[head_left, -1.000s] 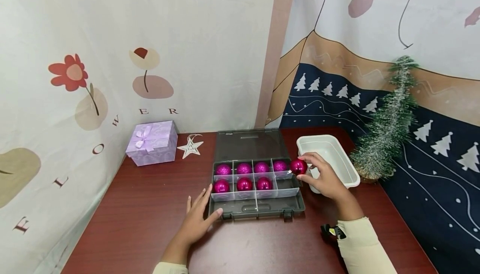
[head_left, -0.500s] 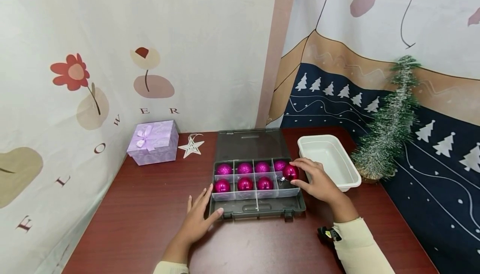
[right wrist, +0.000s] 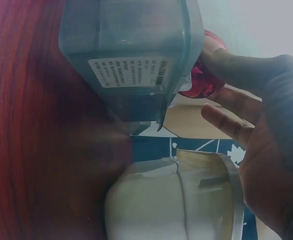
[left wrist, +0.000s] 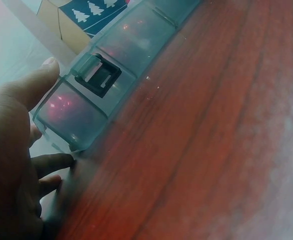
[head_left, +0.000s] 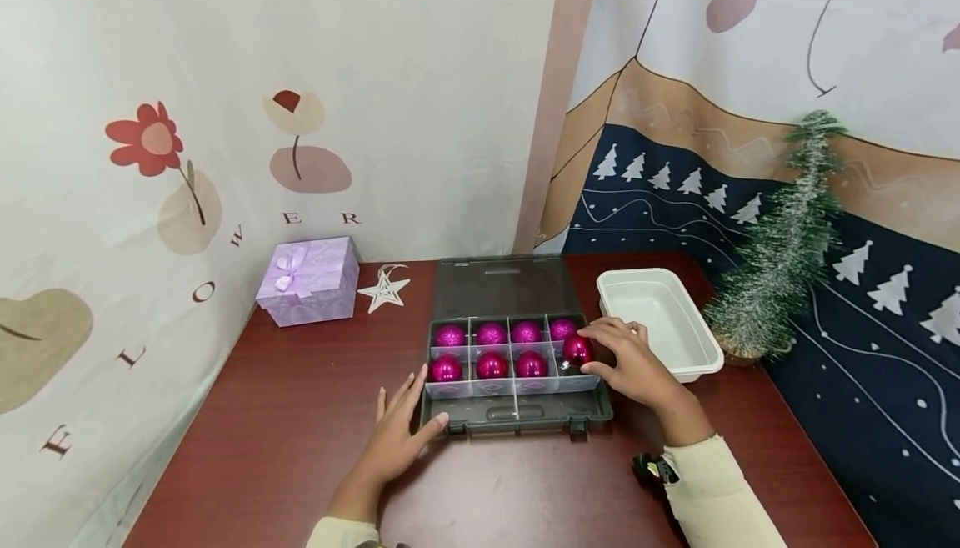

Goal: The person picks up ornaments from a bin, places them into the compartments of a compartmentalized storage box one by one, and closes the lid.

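A dark see-through divided box (head_left: 525, 433) lies with its lid folded back on the table. Glittery bauble balls (head_left: 491, 334) fill its back row, and shiny ones (head_left: 492, 366) sit in the left three cells of the middle row. Between thumb and fingers my right hand (head_left: 637, 369) pinches a shiny magenta bauble (head_left: 578, 349) over the middle row's rightmost cell; the same bauble (right wrist: 206, 82) shows above the box rim in the right wrist view. My left hand (head_left: 393, 435) rests at the box's front left corner, fingers along its side, thumb at the front rim.
A white plastic tub (head_left: 708, 356) stands right of the box. Behind it on the right is a small frosted tree (head_left: 780, 256). A lilac gift box (head_left: 311, 281) and a white star ornament (head_left: 385, 290) sit at the back left.
My right hand has carried the shiny bauble left and slightly down, from beside the box's right edge to over the rightmost middle cell. The left hand stays at the box.
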### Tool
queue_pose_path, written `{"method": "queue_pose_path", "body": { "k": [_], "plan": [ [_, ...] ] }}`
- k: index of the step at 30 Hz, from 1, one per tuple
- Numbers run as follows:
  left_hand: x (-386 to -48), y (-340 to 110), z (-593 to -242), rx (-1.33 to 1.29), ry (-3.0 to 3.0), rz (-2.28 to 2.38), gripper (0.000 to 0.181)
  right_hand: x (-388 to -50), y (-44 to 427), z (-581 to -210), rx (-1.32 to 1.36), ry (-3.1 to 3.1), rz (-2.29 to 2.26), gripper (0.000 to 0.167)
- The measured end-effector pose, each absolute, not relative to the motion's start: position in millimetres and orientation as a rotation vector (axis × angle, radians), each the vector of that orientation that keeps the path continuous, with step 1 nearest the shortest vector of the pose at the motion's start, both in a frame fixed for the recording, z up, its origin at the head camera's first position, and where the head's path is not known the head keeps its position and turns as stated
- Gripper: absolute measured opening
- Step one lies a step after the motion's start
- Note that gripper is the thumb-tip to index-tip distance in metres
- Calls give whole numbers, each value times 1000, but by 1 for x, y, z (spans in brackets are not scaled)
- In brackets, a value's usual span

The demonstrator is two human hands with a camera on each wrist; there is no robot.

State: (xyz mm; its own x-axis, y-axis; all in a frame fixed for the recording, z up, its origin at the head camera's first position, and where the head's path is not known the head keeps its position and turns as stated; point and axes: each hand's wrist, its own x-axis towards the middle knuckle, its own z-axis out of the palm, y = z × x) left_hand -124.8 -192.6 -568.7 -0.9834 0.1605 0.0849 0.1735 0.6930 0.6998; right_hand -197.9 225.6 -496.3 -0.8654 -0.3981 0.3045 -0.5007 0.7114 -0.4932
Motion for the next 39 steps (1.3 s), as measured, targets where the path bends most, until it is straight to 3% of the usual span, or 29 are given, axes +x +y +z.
{"method": "queue_pose_path", "body": {
  "k": [39],
  "plan": [
    [-126, -193, -569, -292, -2862, -1183, 89, -209, 221, -487, 743, -2890, 700, 49]
  ]
}}
